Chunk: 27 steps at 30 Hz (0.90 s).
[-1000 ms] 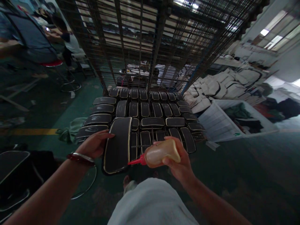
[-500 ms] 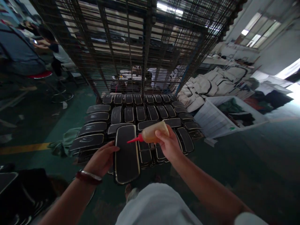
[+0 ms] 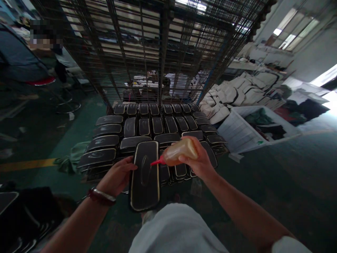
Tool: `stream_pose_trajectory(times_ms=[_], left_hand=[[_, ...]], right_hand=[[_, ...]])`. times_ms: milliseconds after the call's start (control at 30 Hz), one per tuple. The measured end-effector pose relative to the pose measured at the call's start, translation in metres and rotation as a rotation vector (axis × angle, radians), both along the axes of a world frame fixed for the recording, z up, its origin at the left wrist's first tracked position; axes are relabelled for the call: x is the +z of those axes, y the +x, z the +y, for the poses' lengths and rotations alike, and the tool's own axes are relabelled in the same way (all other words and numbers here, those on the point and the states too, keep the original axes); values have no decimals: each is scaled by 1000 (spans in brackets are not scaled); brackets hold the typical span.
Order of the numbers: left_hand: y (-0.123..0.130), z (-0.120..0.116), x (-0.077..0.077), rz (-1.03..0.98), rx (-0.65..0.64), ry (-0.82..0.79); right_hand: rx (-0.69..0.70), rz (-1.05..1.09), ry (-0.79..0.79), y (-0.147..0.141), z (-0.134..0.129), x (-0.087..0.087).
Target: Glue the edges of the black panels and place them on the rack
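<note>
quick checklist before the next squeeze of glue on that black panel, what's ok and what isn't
1. Left hand steadies the black oblong pale-edged panel at its left edge: ok.
2. Right hand has a firm grip on the soft yellowish squeeze bottle: ok.
3. Red nozzle sits over the panel's face: ok.
4. Glue line on the panel, a glossy loop shows: ok.
5. Nozzle touching the surface: cannot tell.
6. Glue left in the bottle: cannot tell.

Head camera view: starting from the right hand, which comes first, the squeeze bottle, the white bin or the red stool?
1. Squeeze bottle, held in the right hand.
2. White bin, on the floor to the right.
3. Red stool, far left.
</note>
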<state>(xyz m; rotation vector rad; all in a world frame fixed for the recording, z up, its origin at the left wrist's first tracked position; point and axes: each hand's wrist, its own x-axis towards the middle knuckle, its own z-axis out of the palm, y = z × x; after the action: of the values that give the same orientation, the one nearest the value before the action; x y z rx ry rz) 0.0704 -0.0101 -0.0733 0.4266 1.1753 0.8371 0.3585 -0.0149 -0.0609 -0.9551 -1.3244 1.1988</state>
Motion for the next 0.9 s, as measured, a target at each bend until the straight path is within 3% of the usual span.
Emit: stream_pose_trajectory(times_ms=[100,200,367,467,633,733,900], left_hand=[[1,2,1,-35,-26,2],[2,5,-1,-21,-19,16],[0,12,-19,46,38,42],[-6,16,-40,107,85,76],[-6,23,-85,213,123,64],[20,29,-110,230,150,7],[104,47,-151,222,83,-51]], right_hand=[[-20,52,66,2,1,3],[56,112,-21,-2,-10,-10],[124,499,-533,-2,-23,-49],[-35,826,-684,20,-16,-64],[-489,1144,-652,96,-11,-71],[-669,1178,-608,140,-24,-76],[-758,1133,-549,178,-56,-100]])
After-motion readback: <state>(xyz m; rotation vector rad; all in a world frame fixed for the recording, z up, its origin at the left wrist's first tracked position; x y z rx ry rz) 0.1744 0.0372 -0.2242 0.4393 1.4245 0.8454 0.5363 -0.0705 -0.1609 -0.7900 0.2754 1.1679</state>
